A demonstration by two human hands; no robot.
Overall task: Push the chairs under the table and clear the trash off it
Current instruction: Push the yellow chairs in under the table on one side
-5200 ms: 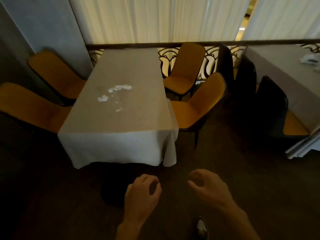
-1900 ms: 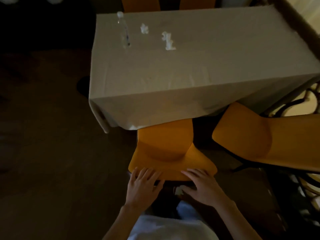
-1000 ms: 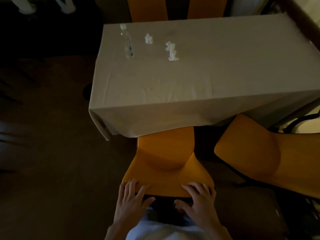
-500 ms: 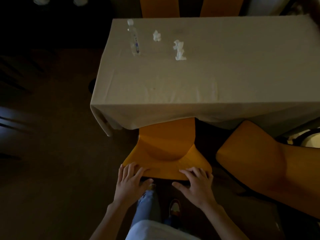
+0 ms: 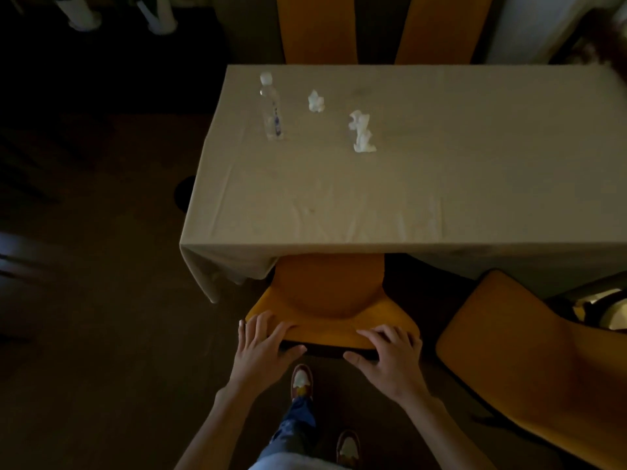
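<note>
An orange chair (image 5: 330, 300) stands right in front of me, its seat partly under the table (image 5: 407, 198) with the beige cloth. My left hand (image 5: 263, 347) grips the left end of its backrest top and my right hand (image 5: 390, 354) the right end, fingers over the edge. On the table's far left lie a clear plastic bottle (image 5: 271, 108), a small crumpled tissue (image 5: 315, 100) and a larger crumpled tissue (image 5: 362, 132). A second orange chair (image 5: 529, 351) stands pulled out at my right, turned at an angle.
Two more orange chair backs (image 5: 317, 28) (image 5: 441, 28) rise behind the table's far edge. Dark floor spreads to the left, with a round dark object (image 5: 185, 195) by the table's left side. My shoes (image 5: 301, 379) are below the chair back. White posts (image 5: 79, 15) stand far left.
Since half a second ago the chair has slid further under the table with both hands on its backrest; more of the seat is hidden by the cloth. Earlier I walked round the table to this side.
</note>
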